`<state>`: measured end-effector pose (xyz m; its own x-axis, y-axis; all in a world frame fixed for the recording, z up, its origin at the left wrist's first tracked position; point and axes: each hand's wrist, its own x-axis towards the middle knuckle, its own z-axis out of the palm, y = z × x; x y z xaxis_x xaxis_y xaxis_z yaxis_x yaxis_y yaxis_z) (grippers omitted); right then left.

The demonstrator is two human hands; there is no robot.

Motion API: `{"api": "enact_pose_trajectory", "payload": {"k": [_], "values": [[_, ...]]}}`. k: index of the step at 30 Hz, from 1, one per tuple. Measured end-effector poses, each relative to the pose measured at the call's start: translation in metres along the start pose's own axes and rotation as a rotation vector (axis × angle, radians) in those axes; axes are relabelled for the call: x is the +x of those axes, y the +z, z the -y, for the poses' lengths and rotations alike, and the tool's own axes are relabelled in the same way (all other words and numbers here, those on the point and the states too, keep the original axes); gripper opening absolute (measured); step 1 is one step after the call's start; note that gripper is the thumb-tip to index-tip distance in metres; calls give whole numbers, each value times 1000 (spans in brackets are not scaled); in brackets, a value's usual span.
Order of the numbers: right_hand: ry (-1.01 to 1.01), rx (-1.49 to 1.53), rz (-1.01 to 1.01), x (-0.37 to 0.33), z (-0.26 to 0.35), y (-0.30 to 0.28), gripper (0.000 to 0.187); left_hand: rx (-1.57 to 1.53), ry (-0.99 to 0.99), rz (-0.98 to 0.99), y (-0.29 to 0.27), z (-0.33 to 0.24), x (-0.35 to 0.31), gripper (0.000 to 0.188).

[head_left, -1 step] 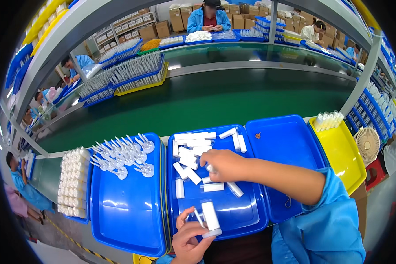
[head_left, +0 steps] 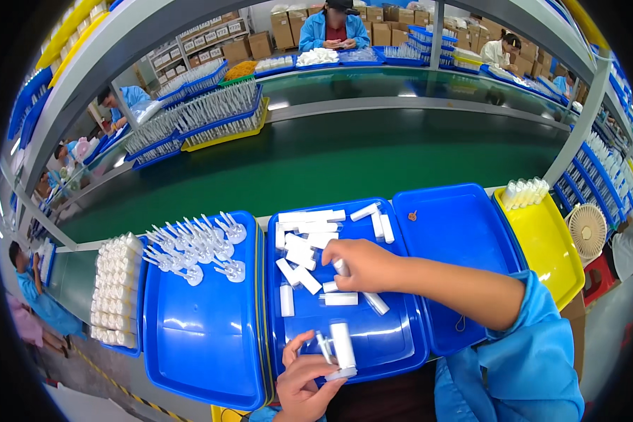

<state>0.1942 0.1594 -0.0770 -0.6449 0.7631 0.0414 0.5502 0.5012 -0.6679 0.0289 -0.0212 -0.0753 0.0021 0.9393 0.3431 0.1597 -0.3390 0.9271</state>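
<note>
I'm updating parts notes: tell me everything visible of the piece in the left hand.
The piece has a white, plastic-looking tube, nearly upright, top tipped slightly left, on a translucent base. Thin pale prongs stand left of the tube. The left hand holds it by the base, over a blue tray. Blur hides finer detail.

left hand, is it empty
No, the left hand holds a white cylindrical piece at the near edge of a blue tray.

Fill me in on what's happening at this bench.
The person's left hand holds a white tube over the near end of the middle blue tray. The right hand, among loose tubes there, grips another piece, partly hidden. Stemmed clear pieces stand in the blue tray to the left.
</note>
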Motion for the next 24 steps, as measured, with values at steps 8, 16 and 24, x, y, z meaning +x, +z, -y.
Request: {"api": "enact_pose_trajectory", "payload": {"k": [8, 16, 24], "values": [[216, 765, -213, -53, 28, -3, 32, 121, 243, 142, 15, 5, 2, 16], [453, 1066, -196, -63, 56, -9, 27, 228, 395, 150, 22, 6, 4, 20], [368, 943, -27, -71, 55, -14, 29, 244, 378, 137, 20, 7, 2, 17]]}}
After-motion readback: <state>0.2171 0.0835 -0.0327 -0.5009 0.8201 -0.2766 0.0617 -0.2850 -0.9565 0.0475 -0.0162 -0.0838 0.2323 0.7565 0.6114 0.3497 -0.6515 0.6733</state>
